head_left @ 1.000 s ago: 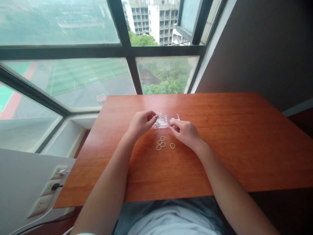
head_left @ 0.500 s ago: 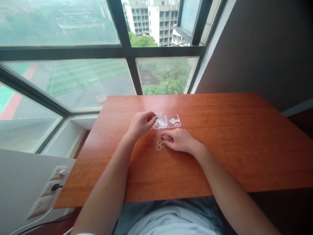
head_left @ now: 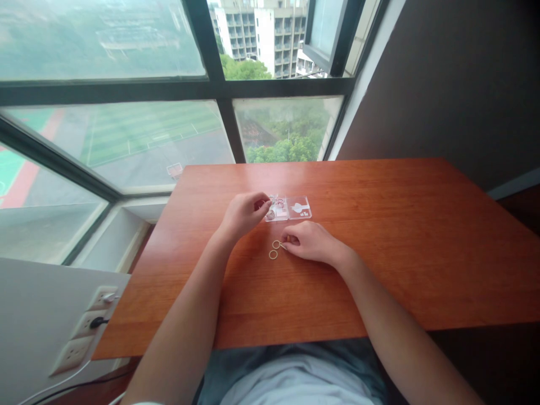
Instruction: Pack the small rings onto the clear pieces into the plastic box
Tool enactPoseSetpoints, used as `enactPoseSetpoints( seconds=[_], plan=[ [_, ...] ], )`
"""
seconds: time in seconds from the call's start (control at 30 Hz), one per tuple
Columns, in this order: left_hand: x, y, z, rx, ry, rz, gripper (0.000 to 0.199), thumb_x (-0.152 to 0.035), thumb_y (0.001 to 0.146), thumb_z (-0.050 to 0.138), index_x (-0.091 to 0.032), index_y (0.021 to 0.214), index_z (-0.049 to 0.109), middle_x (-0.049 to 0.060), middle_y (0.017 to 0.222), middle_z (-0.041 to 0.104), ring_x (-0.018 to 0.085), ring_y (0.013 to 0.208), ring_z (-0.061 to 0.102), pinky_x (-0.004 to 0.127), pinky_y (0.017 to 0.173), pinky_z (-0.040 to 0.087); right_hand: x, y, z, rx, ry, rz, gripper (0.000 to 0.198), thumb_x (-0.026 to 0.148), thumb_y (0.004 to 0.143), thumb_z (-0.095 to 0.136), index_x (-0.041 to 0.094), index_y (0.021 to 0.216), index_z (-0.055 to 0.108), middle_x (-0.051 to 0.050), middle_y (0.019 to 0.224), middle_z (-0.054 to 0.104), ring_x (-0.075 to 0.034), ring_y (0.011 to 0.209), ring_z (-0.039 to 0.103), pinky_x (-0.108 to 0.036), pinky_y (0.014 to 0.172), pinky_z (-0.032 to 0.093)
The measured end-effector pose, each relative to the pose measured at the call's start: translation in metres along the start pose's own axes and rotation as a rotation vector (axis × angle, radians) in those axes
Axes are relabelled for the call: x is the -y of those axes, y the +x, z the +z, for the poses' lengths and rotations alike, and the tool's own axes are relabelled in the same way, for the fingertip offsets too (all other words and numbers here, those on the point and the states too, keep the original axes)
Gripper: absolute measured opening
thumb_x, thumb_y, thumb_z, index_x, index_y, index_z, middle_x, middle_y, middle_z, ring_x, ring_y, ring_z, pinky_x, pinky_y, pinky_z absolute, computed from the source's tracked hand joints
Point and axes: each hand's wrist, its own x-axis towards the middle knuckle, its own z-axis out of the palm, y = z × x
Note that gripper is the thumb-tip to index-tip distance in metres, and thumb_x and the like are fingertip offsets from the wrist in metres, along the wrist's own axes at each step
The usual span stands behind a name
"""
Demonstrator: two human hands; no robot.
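Note:
My right hand (head_left: 310,241) is low over the table, thumb and fingers closed on a pale gold ring (head_left: 283,246) that shows only at its edge. Just left of those fingertips, a similar thin ring (head_left: 276,244) lies flat. Another ring (head_left: 273,255) is slightly nearer to me. My left hand (head_left: 247,212) has its fingers curled together at the left side of a small clear plastic case (head_left: 278,216), and its fingertips hide whatever they pinch. Small round items sit in the case's left half. Its open lid (head_left: 299,208), with white markings, lies to the right.
The reddish-brown wooden table (head_left: 400,242) extends to both sides. Large windows with dark frames (head_left: 169,90) stand behind it. At the lower left, wall sockets (head_left: 84,329) hold plugs with cables beside the table edge.
The two rings nearest my right fingers have left their spots on the table, and my right fingers have closed in a pinch. My left hand stays at the case.

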Motion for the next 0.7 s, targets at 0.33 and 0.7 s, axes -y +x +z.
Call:
enactPoseSetpoints(
  seconds=[0.33,0.7],
  plan=[
    [-0.0002,-0.0001,-0.0006,0.000,0.010,0.003,0.020,-0.030,0.087,0.056,-0.017,0.085,0.070,0.003,0.071,0.068,0.013,0.062,0.058,0.022,0.058,0.040,-0.0016,-0.0005,0.0003,0.009,0.048,-0.065,0.021,0.019,0.084,0.059,0.027,0.097,0.074,0.002,0.078,0.071,-0.011,0.066,0.059,-0.021,0.061,0.036],
    [0.0006,-0.0005,0.0001,0.009,-0.007,0.021,0.020,-0.030,0.087,0.055,-0.016,0.087,0.070,0.003,0.071,0.067,0.012,0.060,0.056,0.022,0.057,0.040,-0.0017,0.0018,0.0017,-0.017,0.021,-0.013,0.016,0.021,0.084,0.060,0.026,0.092,0.073,0.002,0.081,0.072,-0.012,0.071,0.061,-0.022,0.063,0.036]
  ],
)
